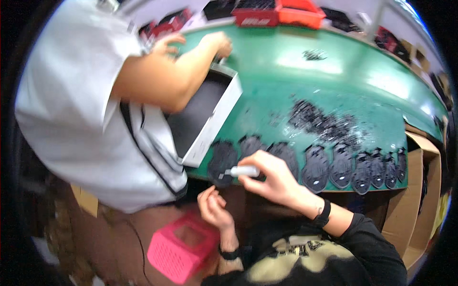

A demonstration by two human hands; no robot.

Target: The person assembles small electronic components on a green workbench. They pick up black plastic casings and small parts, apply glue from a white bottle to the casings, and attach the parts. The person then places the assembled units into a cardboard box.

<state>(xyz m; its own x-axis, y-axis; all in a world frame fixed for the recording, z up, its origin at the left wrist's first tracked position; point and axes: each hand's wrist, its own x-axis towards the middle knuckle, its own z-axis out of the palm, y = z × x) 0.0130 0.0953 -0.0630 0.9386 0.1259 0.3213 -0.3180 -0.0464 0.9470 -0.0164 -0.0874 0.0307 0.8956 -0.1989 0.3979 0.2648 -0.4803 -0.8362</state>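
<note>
My right hand (276,178) is closed round a small white bottle (245,171) with a narrow tip. It is tilted so that the tip points left, over the leftmost of several flat black sole-shaped pieces (223,159). Whether the tip touches that piece I cannot tell. These pieces lie in a row along the near table edge, and some bear a small white patch (317,182). Just off that edge, below the leftmost piece, my left hand (215,208) has its fingers curled in. Anything inside them is hidden.
Small black parts (324,124) lie heaped on the green table (267,102). At left a co-worker (95,105) reaches across a white-sided open box (217,119). Red bins (300,13) stand at the back, a cardboard box (405,205) at right, a pink stool (179,248) below.
</note>
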